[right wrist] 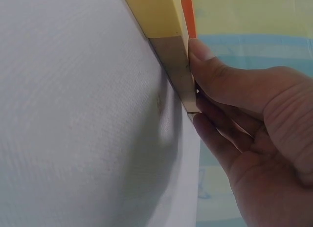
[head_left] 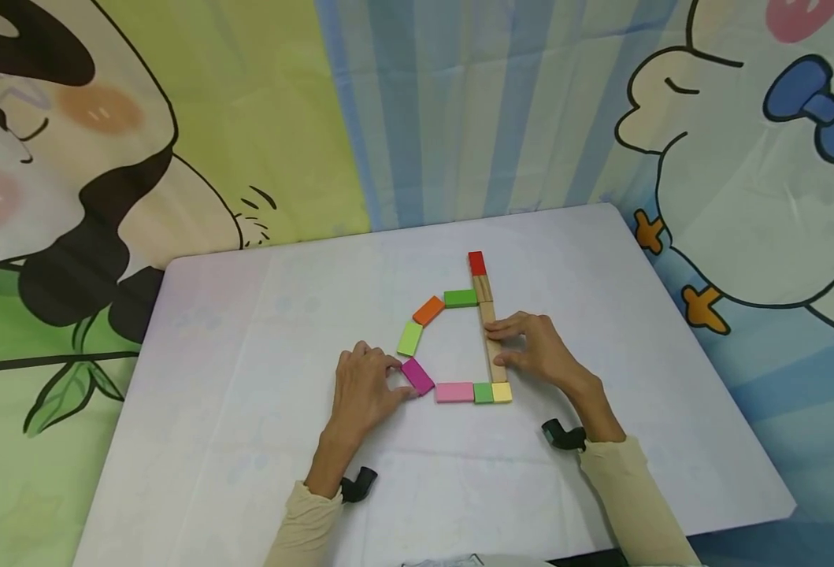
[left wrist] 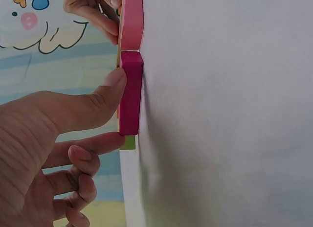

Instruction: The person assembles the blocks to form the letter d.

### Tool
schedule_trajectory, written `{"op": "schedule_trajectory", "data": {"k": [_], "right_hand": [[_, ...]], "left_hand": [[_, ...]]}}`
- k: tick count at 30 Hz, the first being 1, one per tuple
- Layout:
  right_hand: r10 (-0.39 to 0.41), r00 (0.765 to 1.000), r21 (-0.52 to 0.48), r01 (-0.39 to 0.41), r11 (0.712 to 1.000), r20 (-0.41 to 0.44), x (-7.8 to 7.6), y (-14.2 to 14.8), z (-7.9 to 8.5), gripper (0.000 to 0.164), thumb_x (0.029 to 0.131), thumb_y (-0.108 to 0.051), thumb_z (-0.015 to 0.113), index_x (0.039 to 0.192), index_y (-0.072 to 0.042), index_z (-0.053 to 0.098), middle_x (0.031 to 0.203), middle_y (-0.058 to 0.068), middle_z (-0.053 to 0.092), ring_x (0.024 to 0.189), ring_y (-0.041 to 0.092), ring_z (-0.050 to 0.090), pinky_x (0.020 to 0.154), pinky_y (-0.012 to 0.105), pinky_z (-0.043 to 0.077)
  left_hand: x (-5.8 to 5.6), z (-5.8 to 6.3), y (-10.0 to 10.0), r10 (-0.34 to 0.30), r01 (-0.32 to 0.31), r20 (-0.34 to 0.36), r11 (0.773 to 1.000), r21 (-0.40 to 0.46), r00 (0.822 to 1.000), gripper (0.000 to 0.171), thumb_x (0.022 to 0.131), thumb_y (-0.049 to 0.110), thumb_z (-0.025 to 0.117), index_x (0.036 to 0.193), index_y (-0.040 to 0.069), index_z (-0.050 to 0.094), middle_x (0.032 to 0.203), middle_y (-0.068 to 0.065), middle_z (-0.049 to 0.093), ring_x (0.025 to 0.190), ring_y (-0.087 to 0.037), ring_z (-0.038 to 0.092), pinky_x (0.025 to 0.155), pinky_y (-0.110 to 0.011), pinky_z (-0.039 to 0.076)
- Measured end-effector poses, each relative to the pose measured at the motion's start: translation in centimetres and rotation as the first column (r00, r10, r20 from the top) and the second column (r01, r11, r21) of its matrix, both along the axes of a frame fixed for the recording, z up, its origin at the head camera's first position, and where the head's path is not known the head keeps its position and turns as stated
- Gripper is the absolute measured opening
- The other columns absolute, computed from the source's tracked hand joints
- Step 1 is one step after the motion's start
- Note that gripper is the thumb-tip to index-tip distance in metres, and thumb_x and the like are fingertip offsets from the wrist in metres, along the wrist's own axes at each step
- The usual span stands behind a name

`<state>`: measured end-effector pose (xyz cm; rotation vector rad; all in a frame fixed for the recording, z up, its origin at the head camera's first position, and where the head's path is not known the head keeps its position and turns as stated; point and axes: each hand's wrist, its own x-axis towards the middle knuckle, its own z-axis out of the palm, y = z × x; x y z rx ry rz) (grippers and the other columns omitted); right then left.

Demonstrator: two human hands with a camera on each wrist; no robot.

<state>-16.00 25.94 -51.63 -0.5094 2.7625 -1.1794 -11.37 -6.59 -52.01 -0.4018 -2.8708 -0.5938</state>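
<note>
At the left of a ring of flat blocks, a magenta block (head_left: 417,376) lies slanted; my left hand (head_left: 365,390) holds it between thumb and index finger, its other fingers loosely curled in the left wrist view. My right hand (head_left: 540,346) has thumb and fingertips on a plain wooden block (head_left: 495,361) in the upright row. Close to the magenta block are a lime block (head_left: 409,339) and a pink block (head_left: 454,392). A small green block (head_left: 483,393) and a yellow block (head_left: 502,392) follow along the bottom.
An orange block (head_left: 428,310) and a green block (head_left: 461,298) form the upper curve. A red block (head_left: 476,263) tops the upright row. Everything lies on a white table (head_left: 261,441), with cartoon-printed cloth (head_left: 445,110) behind it.
</note>
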Motion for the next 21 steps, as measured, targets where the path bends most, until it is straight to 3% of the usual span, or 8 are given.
{"op": "schedule_trajectory", "data": {"k": [9, 21], "right_hand": [[-0.005, 1.000, -0.012, 0.005, 1.000, 0.006, 0.08, -0.02, -0.01, 0.052, 0.076, -0.004, 0.098, 0.125, -0.002, 0.080, 0.136, 0.010, 0.078, 0.132, 0.035, 0.069, 0.119, 0.060, 0.048], [-0.009, 1.000, 0.001, 0.009, 1.000, 0.011, -0.07, -0.12, -0.05, 0.052, 0.076, -0.005, 0.098, 0.124, -0.003, 0.081, 0.136, 0.010, 0.078, 0.133, 0.035, 0.068, 0.120, 0.060, 0.047]], "left_hand": [[0.20, -0.29, 0.11, 0.015, -0.015, -0.016, 1.000, -0.007, 1.000, 0.054, 0.064, 0.047, 0.107, 0.099, 0.010, 0.087, 0.065, 0.003, 0.052, 0.076, -0.017, 0.042, 0.076, -0.033, 0.029], [0.40, -0.64, 0.34, 0.022, -0.023, -0.056, 0.999, -0.027, 0.998, 0.053, 0.065, 0.049, 0.105, 0.095, 0.010, 0.087, 0.068, 0.002, 0.052, 0.077, -0.017, 0.043, 0.077, -0.034, 0.030]]}}
